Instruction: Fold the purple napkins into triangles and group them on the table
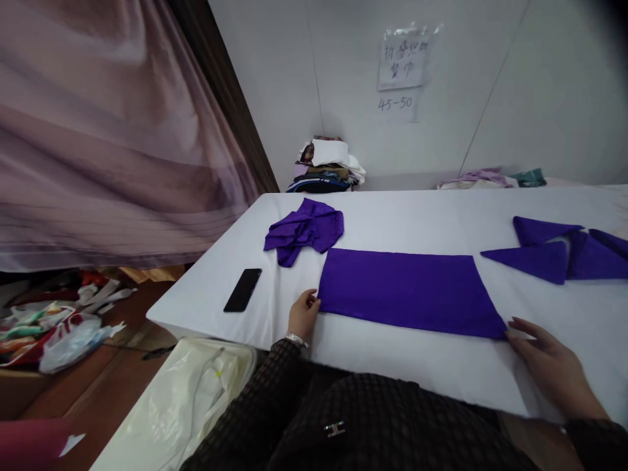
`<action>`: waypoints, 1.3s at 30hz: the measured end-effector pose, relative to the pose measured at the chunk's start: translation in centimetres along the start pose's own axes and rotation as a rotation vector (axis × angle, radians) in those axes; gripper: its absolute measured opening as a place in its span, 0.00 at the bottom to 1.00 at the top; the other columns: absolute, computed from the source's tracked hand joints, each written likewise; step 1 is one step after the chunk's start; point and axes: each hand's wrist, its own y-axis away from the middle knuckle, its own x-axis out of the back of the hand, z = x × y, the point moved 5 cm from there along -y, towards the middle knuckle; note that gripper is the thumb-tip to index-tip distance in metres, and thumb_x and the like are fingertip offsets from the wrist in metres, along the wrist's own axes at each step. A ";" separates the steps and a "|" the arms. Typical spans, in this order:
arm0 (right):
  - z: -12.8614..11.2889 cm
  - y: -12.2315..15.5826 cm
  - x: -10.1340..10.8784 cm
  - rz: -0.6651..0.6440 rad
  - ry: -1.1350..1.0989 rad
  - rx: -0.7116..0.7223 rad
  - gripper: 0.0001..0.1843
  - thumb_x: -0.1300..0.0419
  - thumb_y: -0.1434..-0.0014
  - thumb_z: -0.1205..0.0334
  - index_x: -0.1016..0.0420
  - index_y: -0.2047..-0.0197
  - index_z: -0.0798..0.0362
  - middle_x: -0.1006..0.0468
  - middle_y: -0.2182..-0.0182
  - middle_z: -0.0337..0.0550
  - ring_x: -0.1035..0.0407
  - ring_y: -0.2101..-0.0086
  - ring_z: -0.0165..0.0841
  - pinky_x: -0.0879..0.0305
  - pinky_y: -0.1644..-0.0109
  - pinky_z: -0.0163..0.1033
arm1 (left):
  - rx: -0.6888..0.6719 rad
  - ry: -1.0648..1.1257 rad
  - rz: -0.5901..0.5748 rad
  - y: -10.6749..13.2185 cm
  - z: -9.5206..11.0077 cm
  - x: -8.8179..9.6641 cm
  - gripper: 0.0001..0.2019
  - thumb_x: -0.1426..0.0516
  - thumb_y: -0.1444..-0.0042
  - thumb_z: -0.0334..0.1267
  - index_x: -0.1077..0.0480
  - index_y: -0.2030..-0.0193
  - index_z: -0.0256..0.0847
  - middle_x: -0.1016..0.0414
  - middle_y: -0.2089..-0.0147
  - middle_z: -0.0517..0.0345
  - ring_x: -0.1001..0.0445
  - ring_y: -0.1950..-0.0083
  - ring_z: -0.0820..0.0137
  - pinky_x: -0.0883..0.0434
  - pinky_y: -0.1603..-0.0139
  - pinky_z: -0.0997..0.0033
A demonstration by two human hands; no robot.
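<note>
White desk [417, 216] carries a purple cloth [407, 288], flat in a long folded rectangle. The right hand [544, 366] lies palm down, fingers loosely spread, fingertips touching its near right corner; the left hand [304, 315], curled, pinches its near left corner

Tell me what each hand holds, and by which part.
The left hand pinches the flat purple napkin at its near left corner; the right hand touches its near right corner, grip unclear.
</note>
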 end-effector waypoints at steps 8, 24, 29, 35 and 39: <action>0.0 -0.1 -0.4 0.010 -0.049 0.067 0.33 0.43 0.65 0.44 0.26 0.56 0.54 0.22 0.66 0.47 0.29 0.68 0.41 0.34 0.63 0.43 | 0.022 -0.039 -0.024 -0.1 0.1 0.0 0.16 0.44 0.53 0.34 0.29 0.55 0.39 0.30 0.74 0.64 0.31 0.72 0.72 0.35 0.66 0.72; 0.0 -1.6 -1.5 0.001 -0.367 0.162 0.23 0.38 0.59 0.53 0.26 0.58 0.55 0.23 0.66 0.45 0.34 0.74 0.29 0.35 0.70 0.38 | 0.041 0.198 0.012 -0.4 -0.2 -0.2 0.28 0.42 0.57 0.50 0.32 0.49 0.39 0.31 0.66 0.59 0.29 0.65 0.70 0.30 0.60 0.68; 0.6 -2.0 -1.9 -0.049 -0.386 0.152 0.21 0.38 0.57 0.57 0.27 0.58 0.53 0.25 0.67 0.42 0.37 0.78 0.26 0.37 0.74 0.36 | 0.083 0.115 0.018 -0.5 -0.1 0.0 0.31 0.43 0.59 0.53 0.32 0.48 0.39 0.30 0.66 0.59 0.29 0.65 0.68 0.30 0.61 0.67; 0.7 -2.0 -1.9 -0.065 -0.410 0.179 0.20 0.38 0.56 0.58 0.28 0.57 0.53 0.27 0.70 0.39 0.39 0.78 0.25 0.40 0.75 0.35 | 0.094 0.068 -0.003 -0.5 0.3 -0.2 0.35 0.42 0.60 0.55 0.35 0.45 0.40 0.28 0.64 0.58 0.27 0.63 0.65 0.29 0.58 0.63; 0.1 -1.8 -1.6 -0.030 -0.425 0.202 0.20 0.38 0.56 0.57 0.27 0.58 0.54 0.27 0.69 0.39 0.39 0.78 0.26 0.40 0.74 0.35 | 0.110 0.031 -0.031 -0.6 0.3 -0.4 0.36 0.42 0.60 0.55 0.37 0.43 0.41 0.26 0.60 0.55 0.26 0.61 0.63 0.29 0.56 0.60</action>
